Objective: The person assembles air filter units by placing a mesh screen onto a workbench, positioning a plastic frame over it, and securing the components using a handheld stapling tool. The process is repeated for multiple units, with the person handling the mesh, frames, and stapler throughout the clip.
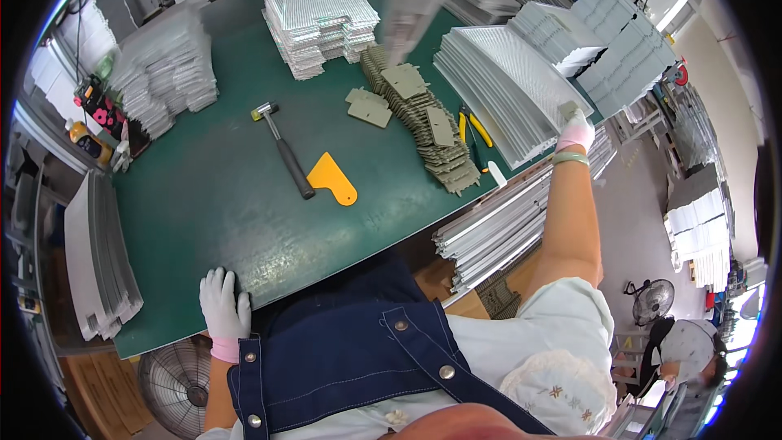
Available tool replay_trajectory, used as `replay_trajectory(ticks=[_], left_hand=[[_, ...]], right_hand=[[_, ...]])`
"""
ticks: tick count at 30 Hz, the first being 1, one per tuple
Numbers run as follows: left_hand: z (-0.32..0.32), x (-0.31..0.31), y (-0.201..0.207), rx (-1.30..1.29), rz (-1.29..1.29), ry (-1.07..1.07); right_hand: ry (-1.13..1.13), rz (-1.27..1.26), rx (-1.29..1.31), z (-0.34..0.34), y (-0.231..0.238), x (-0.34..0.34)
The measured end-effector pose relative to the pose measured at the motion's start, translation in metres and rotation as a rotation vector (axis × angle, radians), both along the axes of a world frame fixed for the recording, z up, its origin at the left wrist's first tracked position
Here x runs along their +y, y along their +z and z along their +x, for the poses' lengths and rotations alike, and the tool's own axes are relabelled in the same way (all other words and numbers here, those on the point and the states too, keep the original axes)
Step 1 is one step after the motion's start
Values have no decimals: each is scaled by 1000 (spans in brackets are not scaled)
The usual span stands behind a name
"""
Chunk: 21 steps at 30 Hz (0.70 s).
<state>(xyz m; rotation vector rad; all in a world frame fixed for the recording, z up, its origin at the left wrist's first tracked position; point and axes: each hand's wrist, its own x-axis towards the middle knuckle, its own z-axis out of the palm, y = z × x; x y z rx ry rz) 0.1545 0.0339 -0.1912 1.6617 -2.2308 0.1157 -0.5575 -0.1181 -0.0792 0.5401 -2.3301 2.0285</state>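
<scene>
The right hand (576,132), in a white glove with a pink cuff, reaches far to the right, its fingers narrowed on a small grey-green plate (568,107) over the near right end of a stack of white panels (521,73). The left hand (225,305), gloved likewise, lies at the near left edge of the green table (204,204), its fingers loosely extended and holding nothing visible.

A curving row of grey-green plates (423,118) (much like the held one in colour) runs from far to near, left of the panels. Pliers (481,131) with yellow handles lie between row and panels. Left of the row, a few loose plates (371,112) lie flat. Farther left, a hammer (293,167) rests just beside a yellow scraper (334,179). Ribbed sheets (318,4) stand piled at the far side.
</scene>
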Motion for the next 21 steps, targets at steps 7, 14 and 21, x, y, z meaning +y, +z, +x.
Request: replay_trajectory(ticks=[7,14,21], left_hand=[[-1,-2,-1,17,8,-16],[-3,-5,4,31,4,-41],[52,8,87,7,-251,157]], right_hand=[[1,-135,322,8,-27,5],[67,-119,235,34,-26,-4],[268,-214,394,145,-5,36]])
